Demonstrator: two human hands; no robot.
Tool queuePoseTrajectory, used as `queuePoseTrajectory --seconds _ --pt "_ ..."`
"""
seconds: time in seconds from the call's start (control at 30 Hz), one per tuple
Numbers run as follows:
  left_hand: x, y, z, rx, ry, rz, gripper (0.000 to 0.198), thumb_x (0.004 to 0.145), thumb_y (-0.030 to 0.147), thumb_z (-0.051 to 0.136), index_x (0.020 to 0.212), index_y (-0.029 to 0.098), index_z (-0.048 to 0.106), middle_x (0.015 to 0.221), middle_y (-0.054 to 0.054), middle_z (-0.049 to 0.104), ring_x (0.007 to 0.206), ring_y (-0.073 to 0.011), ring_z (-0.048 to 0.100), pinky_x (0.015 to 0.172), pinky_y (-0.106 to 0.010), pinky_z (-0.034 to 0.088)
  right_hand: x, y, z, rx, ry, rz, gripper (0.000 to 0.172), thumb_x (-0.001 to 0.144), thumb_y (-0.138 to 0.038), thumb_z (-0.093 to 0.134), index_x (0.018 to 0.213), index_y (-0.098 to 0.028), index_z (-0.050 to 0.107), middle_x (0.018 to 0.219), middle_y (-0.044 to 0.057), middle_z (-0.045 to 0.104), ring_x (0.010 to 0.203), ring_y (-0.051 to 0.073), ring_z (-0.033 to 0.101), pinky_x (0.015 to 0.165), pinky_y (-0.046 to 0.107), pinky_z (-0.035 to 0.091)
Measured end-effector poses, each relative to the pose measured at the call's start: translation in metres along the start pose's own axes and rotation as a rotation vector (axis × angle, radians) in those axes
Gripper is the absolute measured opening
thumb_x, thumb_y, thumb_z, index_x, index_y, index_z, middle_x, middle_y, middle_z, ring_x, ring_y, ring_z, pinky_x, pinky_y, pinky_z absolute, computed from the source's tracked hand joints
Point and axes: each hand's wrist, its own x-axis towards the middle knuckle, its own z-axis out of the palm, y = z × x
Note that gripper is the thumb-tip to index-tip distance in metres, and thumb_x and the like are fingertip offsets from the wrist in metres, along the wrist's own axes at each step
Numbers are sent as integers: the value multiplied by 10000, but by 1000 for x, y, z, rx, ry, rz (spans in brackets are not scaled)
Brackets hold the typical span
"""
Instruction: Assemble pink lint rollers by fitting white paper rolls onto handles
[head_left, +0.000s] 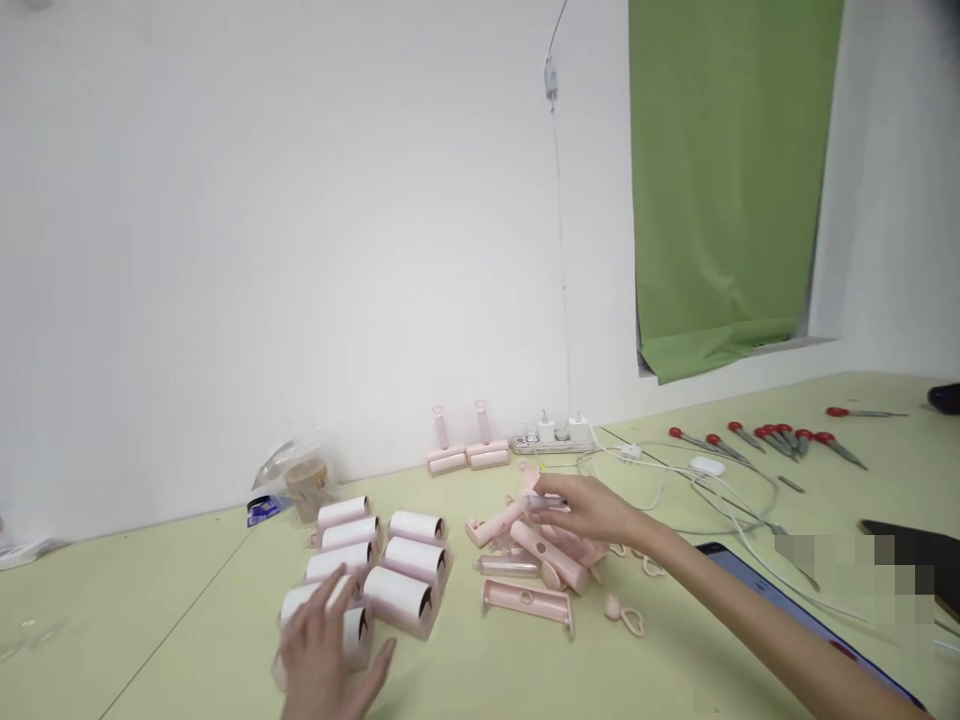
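Observation:
My left hand (321, 640) lies over the nearest of several white lint roller refills (397, 594), its fingers apart and the thumb out to the right. The rolls sit in two rows, with dark openings at their right ends. My right hand (581, 503) is above a heap of pink plastic lint roller parts (551, 552). Its fingers are closed on a clear pink handle (544, 501); part of the grip is hidden. A pink roller frame (527, 600) lies in front of the heap, beside a heart-shaped pink ring (632, 622).
Two assembled lint rollers (488, 456) stand against the wall, next to a power strip (551, 444). A tape roll in a plastic bag (307, 478) is at the left. Several red-handled tools (802, 440), white cables (731, 490) and a phone (795, 610) lie at the right.

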Motion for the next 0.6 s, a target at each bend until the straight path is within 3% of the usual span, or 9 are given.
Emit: queuePoseTrajectory --seconds 0.1,0.2,0.33,0.4,0.47,0.53,0.6 --pt "4 46 18 -474 -221 -71 454 724 399 521 1128 204 450 1203 -112 477 1135 -263 399 940 -397 307 -9 -10 -2 -9 23 -88 170 832 -350 463 794 -197 527 809 -4 584 720 143 523 582 218 328" --pt "15 91 37 -926 -375 -342 469 744 480 503 1104 181 464 1078 -113 556 1016 -236 495 881 -359 359 -19 -27 -4 -56 53 -217 95 828 -245 463 821 -194 543 870 7 581 746 134 521 583 217 337" --pt "38 129 40 -1568 -616 -684 583 710 602 469 1069 143 487 874 -104 616 749 -221 590 666 -322 438 -37 -63 0 -241 186 -573 174 843 -163 419 930 -220 559 980 -1 601 654 101 537 522 204 353" --pt "43 136 36 -1766 -677 -797 528 744 559 464 1047 130 514 788 -83 626 705 -199 599 645 -291 443 -46 -80 5 -288 247 -662 210 869 -147 384 965 -211 559 1086 13 583 685 96 559 541 196 387" --pt "42 134 35 -1812 -596 -859 423 730 442 565 1020 136 530 714 -45 623 655 -159 595 618 -241 444 -51 -89 10 -267 298 -709 213 882 -181 384 1021 -189 544 1148 49 555 795 112 575 594 192 419" --pt "37 126 37 -1791 -487 -907 418 659 363 658 998 156 528 622 2 603 508 -112 554 502 -197 419 -51 -87 15 -222 354 -688 230 868 -255 425 1062 -178 522 1148 88 549 868 135 572 617 197 432" --pt "30 117 42 -1729 -544 -949 456 615 410 671 965 153 531 514 26 566 357 -87 463 373 -181 344 -47 -80 20 -225 344 -598 310 832 -373 466 1067 -176 510 1135 116 548 830 155 590 580 216 431"
